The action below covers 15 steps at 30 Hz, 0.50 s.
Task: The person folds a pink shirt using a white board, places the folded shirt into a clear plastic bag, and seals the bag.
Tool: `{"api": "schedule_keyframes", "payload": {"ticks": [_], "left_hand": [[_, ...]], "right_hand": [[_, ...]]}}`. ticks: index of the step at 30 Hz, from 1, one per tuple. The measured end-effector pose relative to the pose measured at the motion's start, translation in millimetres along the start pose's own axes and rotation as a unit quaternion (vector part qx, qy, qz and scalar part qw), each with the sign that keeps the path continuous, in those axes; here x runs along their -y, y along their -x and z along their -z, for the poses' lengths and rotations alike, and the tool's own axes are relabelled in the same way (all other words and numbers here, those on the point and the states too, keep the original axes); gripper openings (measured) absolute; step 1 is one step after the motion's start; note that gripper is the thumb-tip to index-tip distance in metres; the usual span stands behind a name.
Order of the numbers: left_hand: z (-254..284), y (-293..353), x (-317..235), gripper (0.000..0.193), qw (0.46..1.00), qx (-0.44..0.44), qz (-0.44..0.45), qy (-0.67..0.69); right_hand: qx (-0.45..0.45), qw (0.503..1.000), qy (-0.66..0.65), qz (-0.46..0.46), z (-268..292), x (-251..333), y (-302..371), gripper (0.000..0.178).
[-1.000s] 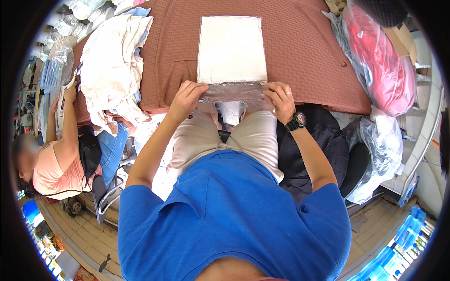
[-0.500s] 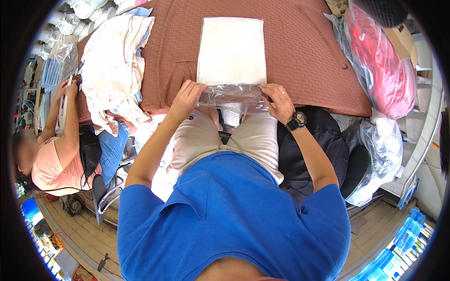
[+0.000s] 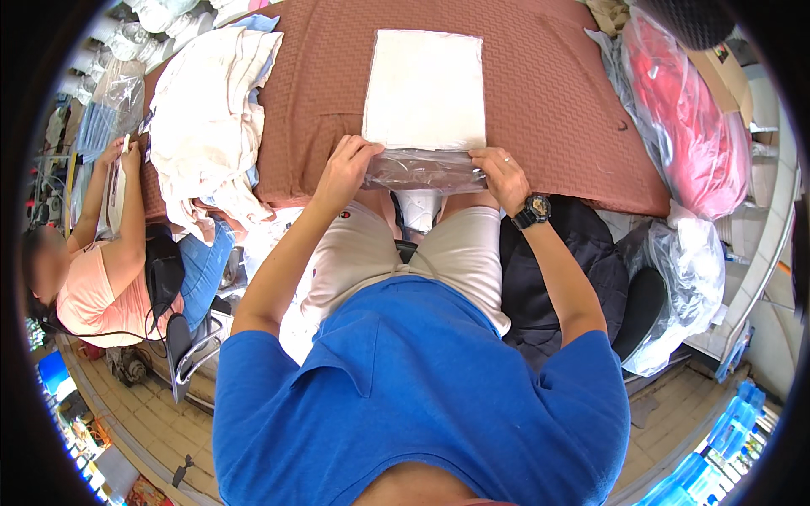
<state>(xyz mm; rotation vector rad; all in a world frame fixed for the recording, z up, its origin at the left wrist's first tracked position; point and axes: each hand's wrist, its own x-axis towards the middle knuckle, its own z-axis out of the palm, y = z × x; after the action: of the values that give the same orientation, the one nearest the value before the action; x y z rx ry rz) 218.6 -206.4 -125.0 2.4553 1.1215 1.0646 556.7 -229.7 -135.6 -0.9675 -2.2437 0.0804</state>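
Note:
A flat, folded white cloth (image 3: 426, 88) lies in a clear plastic bag (image 3: 422, 170) on the table in front of me. The bag's loose, wrinkled end extends past the cloth toward me, at the table's near edge. At the left corner where cloth meets loose plastic, my left hand (image 3: 348, 171) has its fingers closed on the bag. My right hand (image 3: 504, 177), with a ring and a black watch on the wrist, grips the bag's right side at about the same height. Both thumbs are partly hidden.
A brown textured cloth (image 3: 548, 101) covers the table. Cream garments (image 3: 207, 118) are heaped at the left. Plastic-wrapped red fabric (image 3: 683, 118) lies at the right, above a clear plastic bundle (image 3: 679, 287). A seated person (image 3: 110, 278) works at far left. A black chair (image 3: 561, 270) stands beside me.
The bag with its cloth has shifted slightly right. Both hands have moved up a little toward the cloth's near edge, and the loose plastic hangs less far down.

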Motion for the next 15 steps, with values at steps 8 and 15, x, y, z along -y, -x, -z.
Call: {"api": "schedule_keyframes", "payload": {"ticks": [8,15], "left_hand": [[10.1,-0.2,2.4,0.012,0.998,0.022,0.047,0.022],[6.3,-8.1,7.3,0.016,0.991,0.004,0.125,0.056]], "right_hand": [[-0.070,0.997,-0.001,-0.039,-4.1,17.9,8.6,0.022],[-0.091,0.991,-0.019,-0.094,-8.5,12.3,6.4,0.015]]}}
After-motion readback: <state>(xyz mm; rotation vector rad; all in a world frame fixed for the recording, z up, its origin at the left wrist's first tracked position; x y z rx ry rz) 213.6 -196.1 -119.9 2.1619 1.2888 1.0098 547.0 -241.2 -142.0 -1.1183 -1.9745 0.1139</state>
